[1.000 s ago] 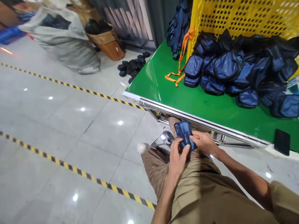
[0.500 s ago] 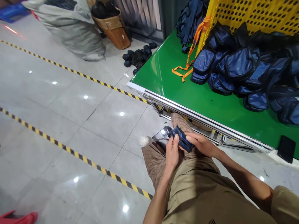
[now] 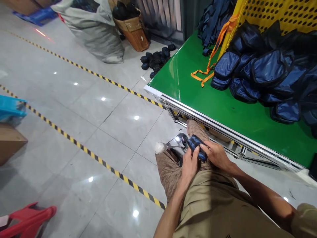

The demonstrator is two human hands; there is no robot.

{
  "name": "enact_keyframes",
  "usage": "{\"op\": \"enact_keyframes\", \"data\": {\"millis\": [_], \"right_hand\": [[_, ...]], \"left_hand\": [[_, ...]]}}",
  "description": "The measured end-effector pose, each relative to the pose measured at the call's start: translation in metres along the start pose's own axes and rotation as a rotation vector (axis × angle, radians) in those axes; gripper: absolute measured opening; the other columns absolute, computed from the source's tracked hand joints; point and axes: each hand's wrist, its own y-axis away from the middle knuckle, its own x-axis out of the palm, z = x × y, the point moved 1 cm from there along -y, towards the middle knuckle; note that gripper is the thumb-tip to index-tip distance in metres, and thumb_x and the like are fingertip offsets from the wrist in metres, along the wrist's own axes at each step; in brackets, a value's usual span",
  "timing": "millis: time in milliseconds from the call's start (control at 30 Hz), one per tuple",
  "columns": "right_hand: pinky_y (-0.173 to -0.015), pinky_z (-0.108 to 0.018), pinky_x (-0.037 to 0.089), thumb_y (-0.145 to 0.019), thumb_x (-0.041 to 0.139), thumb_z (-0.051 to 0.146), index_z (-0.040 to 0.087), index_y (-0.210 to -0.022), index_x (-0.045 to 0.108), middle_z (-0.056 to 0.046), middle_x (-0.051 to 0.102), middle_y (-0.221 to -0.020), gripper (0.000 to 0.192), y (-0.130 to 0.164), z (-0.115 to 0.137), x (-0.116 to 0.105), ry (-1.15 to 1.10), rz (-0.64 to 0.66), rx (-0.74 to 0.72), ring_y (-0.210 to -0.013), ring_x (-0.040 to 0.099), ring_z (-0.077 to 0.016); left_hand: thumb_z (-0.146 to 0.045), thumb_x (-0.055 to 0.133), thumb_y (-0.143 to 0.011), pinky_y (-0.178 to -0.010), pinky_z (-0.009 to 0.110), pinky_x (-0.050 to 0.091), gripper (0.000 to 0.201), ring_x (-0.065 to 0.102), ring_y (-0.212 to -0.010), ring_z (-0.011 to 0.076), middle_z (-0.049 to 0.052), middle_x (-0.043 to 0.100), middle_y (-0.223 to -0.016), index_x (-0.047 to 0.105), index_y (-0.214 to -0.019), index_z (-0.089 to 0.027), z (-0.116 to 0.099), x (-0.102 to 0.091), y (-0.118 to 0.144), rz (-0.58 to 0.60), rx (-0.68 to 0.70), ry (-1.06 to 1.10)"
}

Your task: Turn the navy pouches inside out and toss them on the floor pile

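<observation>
Above my lap, a small dark blue pouch with black edging (image 3: pixel 196 145) is gripped by both hands. My left hand (image 3: pixel 190 164) holds its near left side, thumb on top. My right hand (image 3: pixel 216 152) has the right end between thumb and fingers. Just beyond the pouch, between my knees, stands a metal device with a round black part (image 3: pixel 182 138) and a white-wrapped knob (image 3: pixel 160 147) on a lever. Fingers beneath the pouch are hidden.
A green table (image 3: pixel 178 79) with a metal edge bears a heap of blue pouches (image 3: pixel 269 67), an orange strap (image 3: pixel 198 76) and a yellow perforated crate (image 3: pixel 294 16). Black pouches (image 3: pixel 157 59) lie on the floor by a grey sack (image 3: pixel 96 33). A red stool (image 3: pixel 32 218) stands lower left.
The pouch has turned in my hands, and my left thumb now lies nearer its middle. My view has shifted left, bringing a blue stool and a cardboard box into sight.
</observation>
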Motion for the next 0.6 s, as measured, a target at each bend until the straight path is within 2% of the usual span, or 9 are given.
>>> {"op": "enact_keyframes", "data": {"millis": [100, 167, 267, 333, 400, 433, 467, 533, 600], "right_hand": [[-0.075, -0.036, 0.050, -0.112, 0.047, 0.060, 0.025, -0.093, 0.070, -0.008, 0.077, -0.086, 0.046, -0.020, -0.038, -0.015, -0.019, -0.138, 0.158, -0.080, 0.069, -0.0267], [-0.067, -0.036, 0.047, -0.108, 0.047, 0.065, 0.025, -0.085, 0.067, -0.006, 0.071, -0.075, 0.050, -0.032, -0.062, -0.027, -0.036, -0.134, 0.273, -0.071, 0.064, -0.0259], [-0.069, -0.038, 0.053, -0.107, 0.048, 0.064, 0.023, -0.095, 0.073, -0.007, 0.075, -0.078, 0.049, -0.040, -0.068, -0.032, -0.022, -0.055, 0.283, -0.073, 0.069, -0.0280], [-0.086, -0.044, 0.062, -0.110, 0.047, 0.056, 0.019, -0.128, 0.075, -0.014, 0.085, -0.110, 0.050, -0.037, -0.047, -0.027, -0.008, -0.083, 0.189, -0.096, 0.079, -0.0333], [-0.109, -0.051, 0.062, -0.112, 0.047, 0.052, 0.017, -0.157, 0.062, -0.021, 0.077, -0.150, 0.059, -0.029, -0.014, -0.020, -0.029, -0.137, 0.070, -0.131, 0.076, -0.0365], [-0.115, -0.052, 0.060, -0.113, 0.049, 0.052, 0.017, -0.163, 0.056, -0.022, 0.071, -0.160, 0.062, -0.024, 0.004, -0.018, -0.047, -0.161, 0.029, -0.142, 0.072, -0.0363], [-0.116, -0.052, 0.061, -0.113, 0.051, 0.054, 0.018, -0.162, 0.056, -0.021, 0.071, -0.161, 0.061, -0.018, 0.021, -0.017, -0.060, -0.184, 0.013, -0.143, 0.071, -0.0356], [-0.102, -0.047, 0.066, -0.113, 0.056, 0.056, 0.022, -0.151, 0.063, -0.017, 0.080, -0.142, 0.052, -0.010, 0.053, -0.018, -0.062, -0.243, 0.016, -0.127, 0.079, -0.0344], [-0.088, -0.044, 0.068, -0.112, 0.060, 0.053, 0.024, -0.136, 0.069, -0.013, 0.085, -0.120, 0.038, -0.007, 0.080, -0.019, -0.043, -0.297, -0.063, -0.105, 0.083, -0.0336]], "left_hand": [[-0.061, 0.056, -0.114, -0.087, 0.037, 0.054, 0.047, 0.069, -0.082, 0.0243, 0.005, 0.080, -0.092, 0.081, -0.116, -0.022, 0.002, -0.004, 0.008, 0.022, 0.001, -0.102], [-0.057, 0.053, -0.117, -0.092, 0.040, 0.059, 0.044, 0.074, -0.088, 0.0260, 0.006, 0.083, -0.097, 0.082, -0.118, -0.023, 0.006, -0.006, 0.013, 0.053, 0.032, -0.126], [-0.053, 0.055, -0.118, -0.123, 0.050, 0.058, 0.040, 0.076, -0.136, 0.0326, 0.014, 0.084, -0.135, 0.081, -0.121, -0.023, 0.010, -0.003, 0.016, 0.064, 0.190, -0.113], [-0.052, 0.056, -0.118, -0.138, 0.053, 0.048, 0.039, 0.062, -0.161, 0.0334, 0.017, 0.075, -0.157, 0.081, -0.120, -0.022, 0.009, -0.001, 0.015, 0.044, 0.292, -0.114], [-0.052, 0.057, -0.118, -0.143, 0.054, 0.044, 0.039, 0.057, -0.167, 0.0328, 0.018, 0.071, -0.164, 0.081, -0.121, -0.021, 0.001, -0.003, 0.016, 0.015, 0.339, -0.102], [-0.051, 0.057, -0.119, -0.144, 0.053, 0.042, 0.039, 0.056, -0.167, 0.0322, 0.017, 0.069, -0.166, 0.080, -0.126, -0.021, -0.006, -0.007, 0.018, -0.005, 0.349, -0.078], [-0.051, 0.057, -0.119, -0.146, 0.053, 0.040, 0.040, 0.056, -0.167, 0.0317, 0.016, 0.068, -0.168, 0.079, -0.133, -0.021, -0.013, -0.011, 0.020, -0.024, 0.356, -0.037], [-0.052, 0.060, -0.118, -0.144, 0.051, 0.042, 0.043, 0.060, -0.163, 0.0308, 0.014, 0.069, -0.167, 0.075, -0.145, -0.022, -0.028, -0.022, 0.028, -0.064, 0.349, 0.088], [-0.054, 0.067, -0.115, -0.131, 0.045, 0.054, 0.041, 0.071, -0.144, 0.0287, 0.013, 0.077, -0.152, 0.074, -0.141, -0.023, -0.038, -0.035, 0.038, -0.145, 0.298, 0.252]]}}
